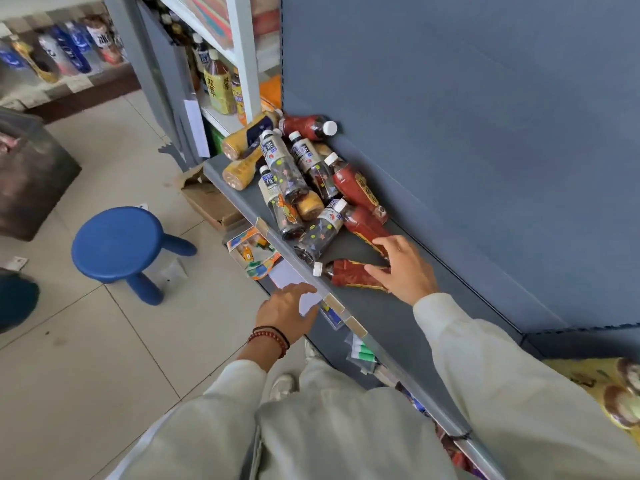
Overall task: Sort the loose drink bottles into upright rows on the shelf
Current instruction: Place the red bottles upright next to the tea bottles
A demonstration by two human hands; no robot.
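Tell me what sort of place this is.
Most likely a small shop: a metal shelf with price-tag holders along its edge, drink bottles heaped on it, and more drinks lined up across the aisle.

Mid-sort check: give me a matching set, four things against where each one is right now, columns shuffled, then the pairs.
1. red-labelled plastic bottle with white cap nearest the person
2. round blue plastic stool
3. left hand
4. tan plastic bottle with dark label

A. on the tiled floor
B. far end of the pile, lying down
C. lying on the grey shelf, touched by the right hand
D. at the shelf's front edge, holding nothing

Pairs: 1-C, 2-A, 3-D, 4-B.
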